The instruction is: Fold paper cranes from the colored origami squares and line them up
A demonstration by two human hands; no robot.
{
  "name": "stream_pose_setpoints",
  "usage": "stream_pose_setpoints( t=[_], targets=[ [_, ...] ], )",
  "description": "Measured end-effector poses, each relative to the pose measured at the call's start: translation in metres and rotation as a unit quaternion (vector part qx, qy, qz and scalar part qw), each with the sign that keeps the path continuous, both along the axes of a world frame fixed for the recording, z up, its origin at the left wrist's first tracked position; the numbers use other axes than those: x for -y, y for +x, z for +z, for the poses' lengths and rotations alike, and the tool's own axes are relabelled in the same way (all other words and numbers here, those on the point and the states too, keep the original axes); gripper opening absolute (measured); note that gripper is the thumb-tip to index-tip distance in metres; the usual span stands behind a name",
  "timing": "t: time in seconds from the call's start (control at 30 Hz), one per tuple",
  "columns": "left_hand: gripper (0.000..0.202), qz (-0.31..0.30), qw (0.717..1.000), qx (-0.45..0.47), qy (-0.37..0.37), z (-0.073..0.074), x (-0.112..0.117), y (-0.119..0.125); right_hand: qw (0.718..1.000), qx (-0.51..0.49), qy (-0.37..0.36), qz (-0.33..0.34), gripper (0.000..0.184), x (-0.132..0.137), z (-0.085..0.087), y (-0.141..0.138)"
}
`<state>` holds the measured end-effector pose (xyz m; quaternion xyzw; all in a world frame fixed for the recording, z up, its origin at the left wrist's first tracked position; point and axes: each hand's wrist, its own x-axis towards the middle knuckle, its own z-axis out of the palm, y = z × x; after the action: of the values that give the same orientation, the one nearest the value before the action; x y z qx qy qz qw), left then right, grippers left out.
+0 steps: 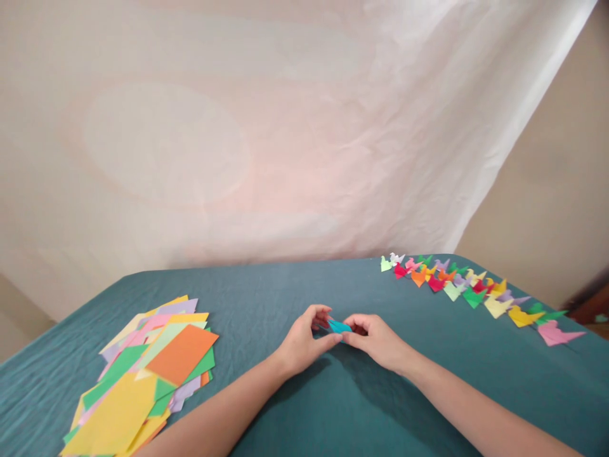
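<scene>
On the left side of the table (266, 285), which was covered in a teal cloth, lay a loose stack of coloured sheets (118, 406) in yellow, green, pink and lilac, with an orange sheet (181, 354) on top near its right edge. The stack was well apart from both hands.

Toward the middle, the left hand (302, 346) rested low over the cloth, its thumb and fingertips closed on the left end of a small blue folded paper (339, 327). The paper sat between the two hands, near the middle of the table, and its long axis ran roughly left to right, from one grip to the other. Only a short strip of it showed in the gap, since the fingers hid the rest. Whether its underside touched the cloth could not be told.

The right hand (378, 343) met it from the other side, pinching the right end, so both hands clasped the same piece and neither was nearer than the other. The knuckles of the two hands came close together over it.

Farther right, along the table's back edge, ran a row of folded paper figures (476, 289) in many colours, ending in a pink figure (554, 332) near the right rim. A white cloth (285, 127) hung behind the table.
</scene>
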<state>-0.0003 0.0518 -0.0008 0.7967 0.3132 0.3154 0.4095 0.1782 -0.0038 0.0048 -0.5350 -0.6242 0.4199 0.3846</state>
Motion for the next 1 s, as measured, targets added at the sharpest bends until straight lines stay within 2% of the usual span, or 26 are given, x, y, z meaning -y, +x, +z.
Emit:
stream_pose_setpoints(
  t=[0.13, 0.27, 0.4, 0.67, 0.9, 1.0],
  targets=[
    [0.026, -0.052, 0.989, 0.063, -0.124, -0.001, -0.003, 0.001, 0.994, -0.106, -0.016, -0.011, 0.027, 0.004, -0.001, -0.008],
    [0.025, -0.05, 0.965, 0.159, -0.205, 0.001, -0.001, 0.001, 0.988, -0.15, -0.022, -0.013, 0.027, 0.006, -0.001, -0.013],
    [0.022, -0.045, 0.952, 0.191, -0.233, 0.004, 0.002, 0.001, 0.986, -0.164, -0.034, -0.012, 0.026, 0.006, -0.003, -0.013],
    [0.028, -0.002, 0.944, 0.175, -0.279, 0.005, 0.006, 0.004, 0.986, -0.16, -0.039, -0.01, 0.026, 0.007, -0.002, -0.014],
    [0.032, 0.039, 0.941, 0.183, -0.282, 0.006, 0.01, 0.008, 0.995, -0.084, 0.013, -0.045, 0.027, 0.006, -0.009, -0.016],
    [0.031, 0.035, 0.94, 0.186, -0.284, 0.006, 0.01, 0.008, 0.994, -0.093, 0.014, -0.049, 0.026, 0.007, -0.008, -0.017]
  ],
)
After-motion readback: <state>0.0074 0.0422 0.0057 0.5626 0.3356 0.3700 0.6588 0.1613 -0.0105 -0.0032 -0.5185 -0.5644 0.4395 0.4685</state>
